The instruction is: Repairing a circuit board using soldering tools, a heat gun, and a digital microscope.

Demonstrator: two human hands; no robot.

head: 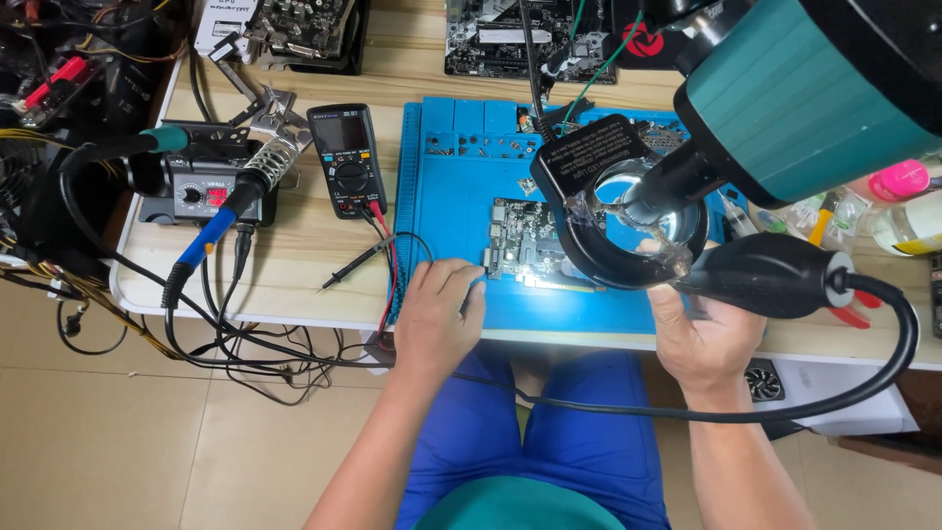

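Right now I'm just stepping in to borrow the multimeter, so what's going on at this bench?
A person sits at a workbench with a circuit board lying on a blue mat. The left hand rests at the mat's near edge, holding a thin tool toward the board. The right hand grips a black hot-air handle beside the lit ring of a microscope over the board. The multimeter lies unused to the left, its probes on the table.

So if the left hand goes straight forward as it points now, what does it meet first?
Probably the green circuit board on the blue mat; the left hand points toward its near-left corner, though depth is unclear.
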